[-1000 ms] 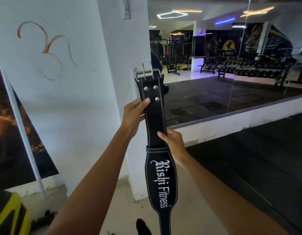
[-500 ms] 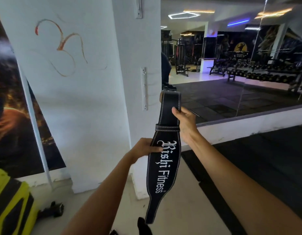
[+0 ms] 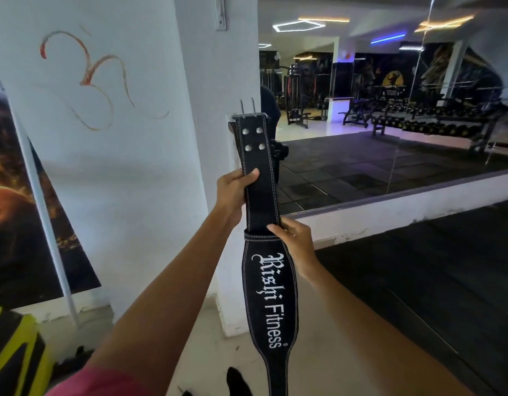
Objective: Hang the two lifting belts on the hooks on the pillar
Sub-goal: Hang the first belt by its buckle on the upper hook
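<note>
White pillar (image 3: 213, 90) at left. My left hand (image 3: 233, 192) pinches the black lifting belt (image 3: 260, 190) below its rivets, buckle end raised against the pillar's corner. My right hand (image 3: 295, 242) pinches the belt's edge at its loop.

The lifting belt (image 3: 271, 295) runs off the near picture edge, its tail unseen. Its buckle end covers the hook plate (image 3: 229, 124) on the pillar (image 3: 215, 81), so whether it hangs there cannot be told. Far gym machines in the mirror (image 3: 390, 110) are too small to identify.
</note>
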Demonstrator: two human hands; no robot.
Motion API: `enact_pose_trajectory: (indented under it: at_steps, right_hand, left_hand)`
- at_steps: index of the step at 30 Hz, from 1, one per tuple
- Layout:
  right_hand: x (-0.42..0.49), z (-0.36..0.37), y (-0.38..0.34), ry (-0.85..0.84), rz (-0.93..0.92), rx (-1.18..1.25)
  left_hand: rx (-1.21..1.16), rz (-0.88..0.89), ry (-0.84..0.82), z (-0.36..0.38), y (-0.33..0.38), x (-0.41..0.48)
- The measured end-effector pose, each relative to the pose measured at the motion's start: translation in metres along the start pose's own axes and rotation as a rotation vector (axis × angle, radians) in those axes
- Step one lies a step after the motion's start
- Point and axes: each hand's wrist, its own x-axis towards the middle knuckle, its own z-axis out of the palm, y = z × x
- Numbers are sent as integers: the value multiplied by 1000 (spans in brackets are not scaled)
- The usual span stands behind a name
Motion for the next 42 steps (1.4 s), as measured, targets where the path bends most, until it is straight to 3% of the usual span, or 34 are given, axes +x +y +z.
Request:
enact_pose_trajectory:
  at_steps: [7,11,16,20,23,27,31,35,38,42]
  right_hand:
    - [-33,-20,44,-100,159,-183]
    - [-21,-28,18,-421,395,-429]
    - [24,-12,-49,-198,240,-93]
    - [54,16,-93,-26,57,25]
    - [52,22,-97,141,7,108]
    - [43,27,-88,78,-42,78]
    - [36,38,-85,66,-99,71]
    - [38,37,-92,106,-9,110]
    - [44,30,-99,157,88,173]
    - [46,25,-97,223,131,216]
  left_hand:
    - [-110,5,17,-1,4,-2]
    - [-66,-23,-22,-9,-6,-8]
    - [9,-4,-108,-13,-16,-18]
    - [64,-33,-224,-15,-35,-33]
    - [101,-49,-220,-16,-33,-36]
    - [127,37,-92,-13,2,-24]
    - [208,150,-92,-8,19,-20]
    - [159,191,-62,-7,11,-24]
    - [145,124,-80,-3,11,-25]
    - [113,-128,-68,2,24,-14]
